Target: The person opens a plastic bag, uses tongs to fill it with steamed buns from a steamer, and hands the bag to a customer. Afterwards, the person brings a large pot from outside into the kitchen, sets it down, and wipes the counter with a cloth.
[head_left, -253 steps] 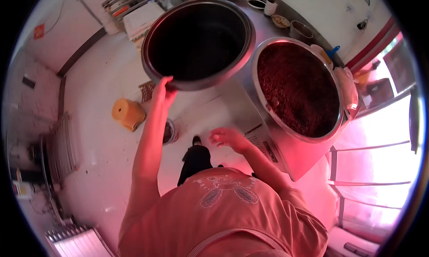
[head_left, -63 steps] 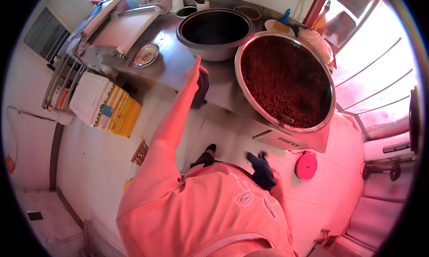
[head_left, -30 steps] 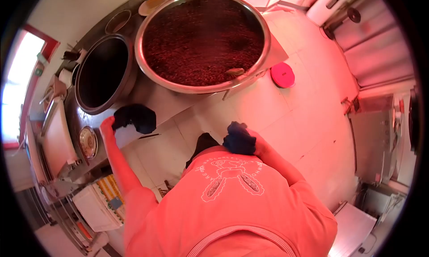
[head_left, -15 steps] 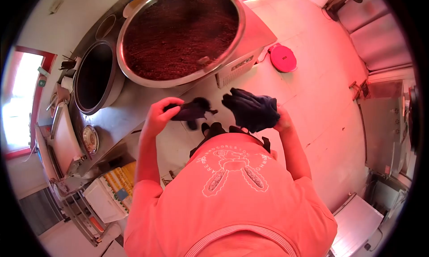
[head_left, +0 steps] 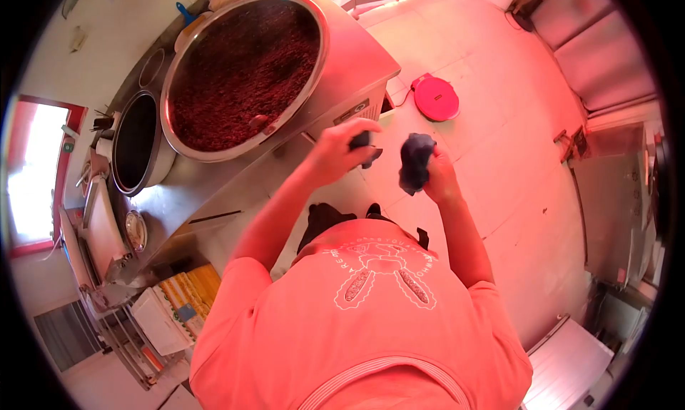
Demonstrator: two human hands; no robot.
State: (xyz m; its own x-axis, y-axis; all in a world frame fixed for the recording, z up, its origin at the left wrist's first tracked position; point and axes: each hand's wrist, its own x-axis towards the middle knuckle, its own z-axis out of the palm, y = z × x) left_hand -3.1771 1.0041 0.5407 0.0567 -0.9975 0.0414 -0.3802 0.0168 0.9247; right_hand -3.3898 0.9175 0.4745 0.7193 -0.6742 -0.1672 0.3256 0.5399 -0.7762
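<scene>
My left hand (head_left: pixel 338 152) is closed on a small dark cloth (head_left: pixel 362 143), in front of my body and near the counter's edge. To its right, my right hand (head_left: pixel 441 176) grips another dark blue cloth (head_left: pixel 416 163), bunched up and hanging from the fingers. A short gap separates the two cloths. Beyond my left hand, a wide metal bowl (head_left: pixel 319 53) full of dark red grainy food (head_left: pixel 242 74) rests on a box-like metal appliance (head_left: pixel 357 60). Beside the bowl, a deep dark pot (head_left: pixel 135 142) stands on the counter.
The metal counter (head_left: pixel 189 189) runs along the left, bearing a patterned plate (head_left: pixel 135 230) and a white board (head_left: pixel 107 231). A yellow-and-white box (head_left: pixel 187 299) stands below it. On the floor ahead lies a round pink device (head_left: pixel 436 99). Metal equipment (head_left: pixel 614 196) stands at the right.
The pot, earlier held in my left hand, now stands on the counter. Both hands have since taken dark cloths and come closer together. The view has turned right.
</scene>
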